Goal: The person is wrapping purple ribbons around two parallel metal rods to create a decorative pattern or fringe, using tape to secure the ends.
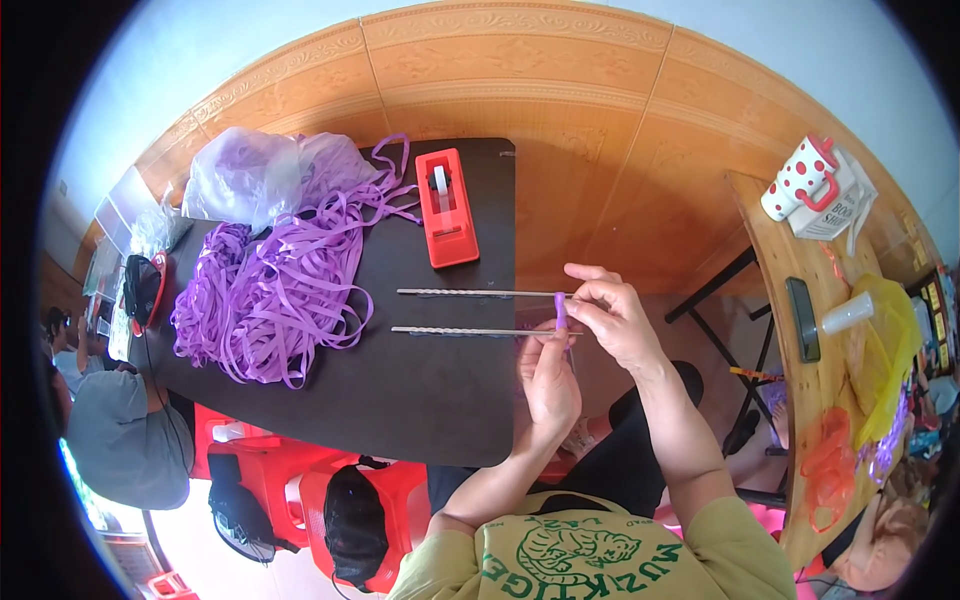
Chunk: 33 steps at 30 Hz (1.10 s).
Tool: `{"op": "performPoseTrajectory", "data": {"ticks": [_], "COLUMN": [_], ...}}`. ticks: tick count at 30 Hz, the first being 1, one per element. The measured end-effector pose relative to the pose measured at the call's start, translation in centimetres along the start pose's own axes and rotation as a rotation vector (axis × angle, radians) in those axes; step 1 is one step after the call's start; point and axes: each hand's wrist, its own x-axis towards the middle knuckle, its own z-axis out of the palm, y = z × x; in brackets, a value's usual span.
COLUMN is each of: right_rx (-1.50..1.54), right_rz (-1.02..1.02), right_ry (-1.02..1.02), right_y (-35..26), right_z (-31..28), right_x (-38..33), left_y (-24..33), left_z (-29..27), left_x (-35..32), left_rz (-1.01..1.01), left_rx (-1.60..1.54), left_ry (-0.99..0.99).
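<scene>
Two thin metal rods, the upper one point(500, 293) and the lower one point(480, 331), lie parallel across the dark table's right edge, their ends sticking out past it. Their left stretches look twisted. A short band of purple ribbon point(560, 312) spans the gap between the two rods near their free ends. My right hand point(612, 318) pinches it at the upper rod, with the index finger stretched out. My left hand point(550, 385) is closed with thumb and fingertips on the ribbon at the lower rod. The fingers partly hide the rod ends.
On the dark table point(400, 400) lie a large heap of purple ribbon point(290, 290), a plastic bag point(250, 175) and a red tape dispenser point(448, 210). Red stools point(400, 500) stand below. A wooden table point(765, 235) at right holds a dotted tumbler point(800, 180) and a phone point(802, 320).
</scene>
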Motion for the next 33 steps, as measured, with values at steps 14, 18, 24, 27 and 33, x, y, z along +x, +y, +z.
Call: {"op": "performPoseTrajectory", "data": {"ticks": [14,18,24,27,33], "right_rx": [1.026,1.250,1.038,0.863,0.631], "right_rz": [0.261,0.203,0.335,0.301,0.213], "right_ry": [-0.300,-0.370,-0.236,0.010,0.058], "right_y": [5.8,5.3,3.6,3.3,0.2], "right_z": [2.1,3.1,1.8,1.7,3.0], "right_x": [-0.6,-1.1,-1.4,-0.8,0.6], "left_y": [0.3,0.1,0.4,0.8,-0.1], "left_z": [0.0,0.0,-0.3,-0.7,-3.5], "left_x": [-0.3,-0.3,-0.6,-1.2,-4.6], "left_rz": [-0.051,-0.037,-0.086,-0.135,-0.358], "left_rx": [0.041,0.040,0.056,0.109,0.453], "left_ry": [0.016,-0.004,0.031,-0.018,-0.055]}}
